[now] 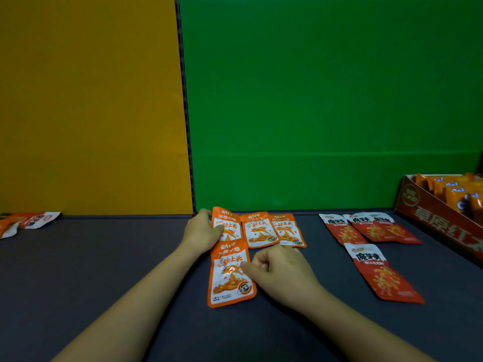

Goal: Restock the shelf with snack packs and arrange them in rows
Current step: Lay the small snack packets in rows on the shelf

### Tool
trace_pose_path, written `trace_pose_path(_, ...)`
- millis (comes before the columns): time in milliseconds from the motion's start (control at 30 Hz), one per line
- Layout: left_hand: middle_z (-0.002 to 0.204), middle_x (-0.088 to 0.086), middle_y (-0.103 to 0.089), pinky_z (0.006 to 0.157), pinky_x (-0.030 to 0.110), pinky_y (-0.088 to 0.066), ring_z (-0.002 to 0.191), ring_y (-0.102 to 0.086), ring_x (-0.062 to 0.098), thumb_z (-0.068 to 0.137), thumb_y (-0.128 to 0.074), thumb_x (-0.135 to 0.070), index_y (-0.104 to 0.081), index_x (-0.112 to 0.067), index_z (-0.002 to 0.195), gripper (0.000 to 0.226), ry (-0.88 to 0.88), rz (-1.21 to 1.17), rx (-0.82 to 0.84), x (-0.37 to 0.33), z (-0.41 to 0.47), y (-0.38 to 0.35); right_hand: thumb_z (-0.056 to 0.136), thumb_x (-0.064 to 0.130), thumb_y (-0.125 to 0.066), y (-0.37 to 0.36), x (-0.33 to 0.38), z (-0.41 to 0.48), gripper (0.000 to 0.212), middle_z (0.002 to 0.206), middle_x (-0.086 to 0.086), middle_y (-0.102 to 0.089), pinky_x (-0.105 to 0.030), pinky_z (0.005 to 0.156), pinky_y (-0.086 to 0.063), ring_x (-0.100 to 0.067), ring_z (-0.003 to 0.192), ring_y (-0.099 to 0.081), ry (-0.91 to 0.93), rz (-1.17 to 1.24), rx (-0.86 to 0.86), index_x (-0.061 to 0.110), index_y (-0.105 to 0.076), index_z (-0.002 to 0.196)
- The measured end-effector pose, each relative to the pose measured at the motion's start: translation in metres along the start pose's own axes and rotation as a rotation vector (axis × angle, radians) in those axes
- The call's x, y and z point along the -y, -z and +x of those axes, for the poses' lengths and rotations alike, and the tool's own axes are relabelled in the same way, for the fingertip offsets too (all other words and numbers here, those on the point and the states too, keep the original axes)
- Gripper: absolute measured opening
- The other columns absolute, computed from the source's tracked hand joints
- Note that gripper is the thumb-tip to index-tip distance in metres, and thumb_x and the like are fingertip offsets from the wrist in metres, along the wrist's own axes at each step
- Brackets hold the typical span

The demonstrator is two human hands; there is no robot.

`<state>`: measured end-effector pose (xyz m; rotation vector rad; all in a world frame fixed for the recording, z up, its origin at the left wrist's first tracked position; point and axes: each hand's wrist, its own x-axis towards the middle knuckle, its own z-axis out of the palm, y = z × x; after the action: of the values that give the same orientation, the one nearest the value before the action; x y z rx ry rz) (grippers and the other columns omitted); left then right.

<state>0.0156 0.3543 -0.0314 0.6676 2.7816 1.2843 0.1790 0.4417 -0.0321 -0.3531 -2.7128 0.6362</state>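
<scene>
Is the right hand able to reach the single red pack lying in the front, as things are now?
Probably yes. The right hand is near the red pack, and only bare shelf lies between them, so nothing seems to block it.

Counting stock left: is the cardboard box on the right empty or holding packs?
Holding packs: orange packs stand inside the open cardboard box, filling the part in view; the frame edge cuts off the rest.

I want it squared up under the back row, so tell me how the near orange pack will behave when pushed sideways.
Probably floppy: the near orange pack is a thin flat pouch with a creased, glinting face. Likely light: the right hand pinches only its edge. Its glossy film should slide easily on the smooth shelf, perhaps turning.
</scene>
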Motion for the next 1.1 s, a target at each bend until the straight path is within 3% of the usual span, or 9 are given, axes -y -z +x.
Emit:
trace_pose_path(167,0.115,0.010,-0.065,0.081,0.032,-0.049,0.103,-0.062,0.023,0.090,-0.057,-0.031,-0.049,-0.009,0.129,0.045,-0.023,0.156,0.028,0.001,0.002,0.000,0.091,0.047,-0.044,-0.004,0.001,-0.002,0.044,0.060,0.003,-0.046,-0.028,0.076,-0.029,-0.012,0.060,-0.041,0.045,-0.114,-0.016,0.020,-0.041,0.057)
trace_pose_path(333,0.120,0.009,-0.063,0.092,0.037,-0.049,0.111,-0.057,0.024,0.088,-0.058,-0.036,-0.058,-0.011,0.122,0.042,-0.037,0.263,-0.001,0.008,0.007,0.002,0.091,0.049,-0.042,-0.005,0.002,-0.002,0.043,0.061,0.006,-0.045,-0.030,0.088,-0.034,-0.015,0.068,-0.045,0.080,-0.213,-0.033,0.022,-0.040,0.058)
trace_pose_path(433,0.122,0.010,-0.059,0.095,0.039,-0.046,0.115,-0.052,0.026,0.088,-0.057,-0.038,-0.060,-0.009,0.118,0.042,-0.048,0.279,-0.064,0.012,0.005,0.006,0.090,0.052,-0.043,-0.002,0.002,-0.002,0.042,0.059,0.008,-0.044,-0.028,0.082,-0.033,-0.011,0.064,-0.043,0.117,-0.214,-0.095,0.023,-0.041,0.059)
trace_pose_path(567,0.114,0.008,-0.061,0.088,0.036,-0.043,0.110,-0.053,0.025,0.093,-0.049,-0.031,-0.061,-0.011,0.111,0.029,-0.210,0.331,-0.262,0.004,-0.013,0.027,0.088,0.040,-0.052,0.003,0.009,-0.002,0.023,0.066,0.010,-0.053,-0.025,0.067,-0.029,-0.009,0.069,-0.051,0.239,-0.103,-0.177,0.024,-0.054,0.072)
trace_pose_path(733,0.098,0.000,-0.068,0.071,0.033,-0.045,0.094,-0.061,0.024,0.093,-0.047,-0.037,-0.064,-0.019,0.097,0.025,-0.365,0.334,-0.391,0.007,-0.052,0.078,0.091,0.032,-0.047,-0.004,0.054,-0.002,0.011,0.092,0.012,-0.063,-0.026,0.075,-0.037,-0.011,0.089,-0.056,0.457,-0.118,-0.153,0.027,-0.057,0.092)
trace_pose_path(867,0.101,-0.003,-0.065,0.073,0.031,-0.043,0.097,-0.059,0.021,0.094,-0.044,-0.040,-0.061,-0.021,0.101,0.026,-0.394,0.470,-0.362,0.050,-0.087,0.137,0.091,0.032,-0.047,-0.029,0.108,0.002,0.013,0.100,0.012,-0.062,-0.028,0.082,-0.042,-0.011,0.098,-0.057,0.516,-0.099,-0.068,0.029,-0.057,0.099)
trace_pose_path(1100,0.098,-0.001,-0.068,0.074,0.033,-0.045,0.096,-0.061,0.021,0.091,-0.050,-0.040,-0.063,-0.021,0.097,0.024,-0.184,0.531,-0.412,0.177,-0.139,0.272,0.094,0.034,-0.046,-0.092,0.230,0.007,0.017,0.100,0.017,-0.058,-0.028,0.078,-0.045,-0.008,0.096,-0.055,0.464,-0.036,0.051,0.033,-0.059,0.105)
